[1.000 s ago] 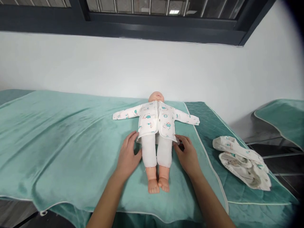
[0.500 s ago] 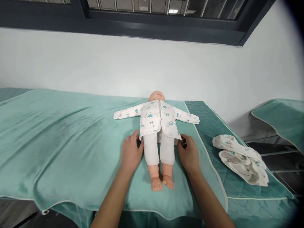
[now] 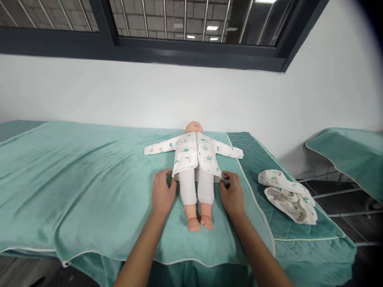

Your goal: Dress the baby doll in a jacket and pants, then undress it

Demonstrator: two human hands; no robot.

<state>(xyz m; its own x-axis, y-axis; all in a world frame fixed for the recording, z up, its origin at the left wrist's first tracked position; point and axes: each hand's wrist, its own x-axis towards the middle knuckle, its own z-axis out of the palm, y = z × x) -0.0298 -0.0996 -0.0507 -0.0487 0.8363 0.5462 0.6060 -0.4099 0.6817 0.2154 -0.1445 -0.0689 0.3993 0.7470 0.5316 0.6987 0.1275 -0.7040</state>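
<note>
A baby doll (image 3: 194, 128) lies on its back, feet towards me, with white-covered legs and bare feet. It wears a white baby jacket (image 3: 185, 149) with a teal animal print; the front lies unfastened and both sleeves stretch out sideways. My left hand (image 3: 163, 193) is at the jacket's lower left corner, thumb and fingers curled at the hem beside the doll's leg. At the lower right corner, my right hand (image 3: 232, 194) has thumb and forefinger closed at the hem. The fingertips' exact grip on the cloth is partly hidden.
A light green blanket (image 3: 98, 191) lies under the doll over a darker green quilted mattress (image 3: 287, 235). Crumpled printed baby clothing (image 3: 291, 197) lies to the right. Behind are a white wall (image 3: 125, 91) and a dark window frame (image 3: 191, 56). Another green-covered bed (image 3: 350, 155) stands at right.
The camera view has tilted up slightly, showing more window. Both hands stay at the jacket's lower corners, and the doll lies in the same pose.
</note>
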